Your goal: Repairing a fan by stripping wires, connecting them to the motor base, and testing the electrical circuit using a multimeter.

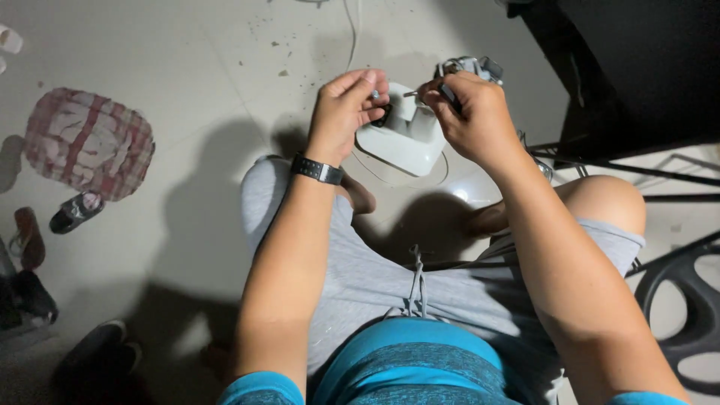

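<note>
Left hand (346,105) pinches a small metal part (374,95); right hand (471,112) grips a thin tool (412,94), both above the white casing (405,136).

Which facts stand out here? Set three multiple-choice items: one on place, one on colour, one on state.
1. Where is the white plastic housing?
A. on the tiled floor, between the hands
B. on the black chair
C. on the checked cloth

2. What colour is the band on the left wrist?
A. white
B. black
C. red

3. What is the left hand doing?
A. lying flat and open
B. hanging at the side
C. pinching a small metal part

Key: 1 A, it lies on the floor tiles under both hands. 2 B, the strap is dark. 3 C, fingertips close on a small shiny piece.
</note>
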